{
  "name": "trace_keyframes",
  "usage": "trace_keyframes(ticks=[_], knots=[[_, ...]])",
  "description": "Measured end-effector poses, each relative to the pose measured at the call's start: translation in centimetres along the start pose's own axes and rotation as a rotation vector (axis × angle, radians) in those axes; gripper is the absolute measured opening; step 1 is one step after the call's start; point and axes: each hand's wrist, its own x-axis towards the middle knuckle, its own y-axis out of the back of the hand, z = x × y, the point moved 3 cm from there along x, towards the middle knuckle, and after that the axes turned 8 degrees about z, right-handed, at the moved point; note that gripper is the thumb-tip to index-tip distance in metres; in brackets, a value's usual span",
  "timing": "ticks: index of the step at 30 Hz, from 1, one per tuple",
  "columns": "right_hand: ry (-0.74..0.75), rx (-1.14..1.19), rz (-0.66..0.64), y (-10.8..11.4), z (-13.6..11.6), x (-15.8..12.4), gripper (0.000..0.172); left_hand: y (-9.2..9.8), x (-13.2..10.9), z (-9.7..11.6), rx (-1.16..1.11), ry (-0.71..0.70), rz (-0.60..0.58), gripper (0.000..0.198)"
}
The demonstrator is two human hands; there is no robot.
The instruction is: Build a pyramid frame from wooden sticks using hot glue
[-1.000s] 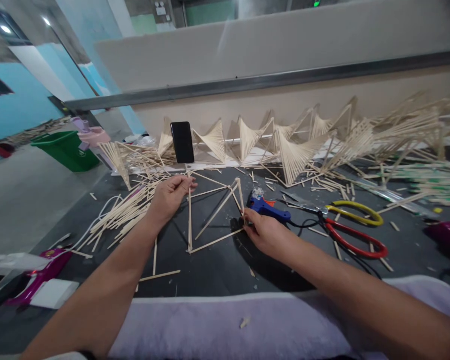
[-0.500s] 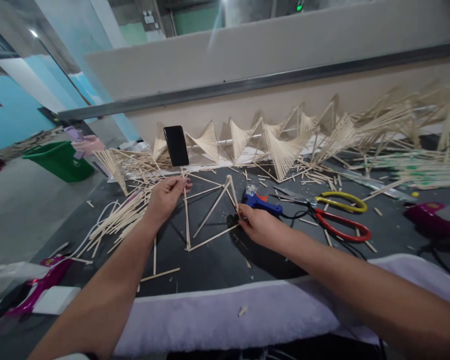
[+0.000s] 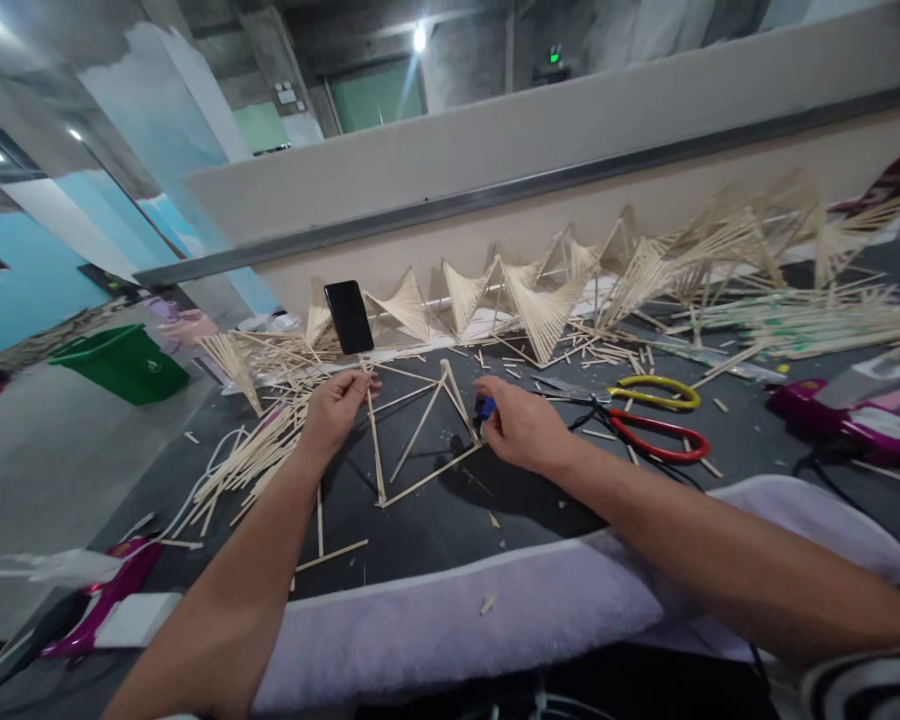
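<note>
My left hand pinches the upper left corner of a frame of thin wooden sticks, which stands on the dark table. The frame has a stick base and slanting sticks that meet at a raised peak. Over the blue glue gun is my right hand, its fingers curled round it just beside the frame's right corner. Most of the gun is hidden by the hand. Close by on the right lie scissors with one yellow and one red handle.
A pile of loose sticks lies to the left. A black phone leans at the back, near several finished twisted stick models. Purple devices stand left and right. Lilac cloth covers the front edge.
My right hand has let go of the frame's right side and moved onto the glue gun. My left hand keeps its pinch on the frame. The view has shifted slightly.
</note>
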Motion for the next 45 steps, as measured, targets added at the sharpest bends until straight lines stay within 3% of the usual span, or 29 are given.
trace_keyframes(ticks=[3,9,14,18,22,29,45], knots=[[0.08,-0.04,0.109,0.5,0.9,0.3,0.041,0.1,0.1,-0.2,-0.007,-0.006,-0.006,0.039],[0.138,-0.075,0.193,-0.6,3.1,0.2,0.039,0.3,0.1,-0.2,0.036,-0.043,0.005,0.037],[0.202,-0.136,0.19,0.7,1.8,1.2,0.035,0.4,0.1,-0.4,0.052,-0.073,0.009,0.036],[0.11,-0.067,0.223,1.9,-0.6,1.2,0.034,0.7,0.1,-0.6,0.091,-0.118,0.033,0.036],[0.035,-0.014,0.264,0.5,-2.0,-0.4,0.033,0.8,0.1,-0.5,0.102,-0.127,0.036,0.037],[0.002,-0.058,0.309,-1.0,-0.6,-1.9,0.034,0.7,0.2,-0.4,0.114,-0.125,0.07,0.036],[0.011,-0.014,0.169,-1.9,-0.4,-1.6,0.041,0.9,0.3,-0.6,0.126,-0.166,0.067,0.039]])
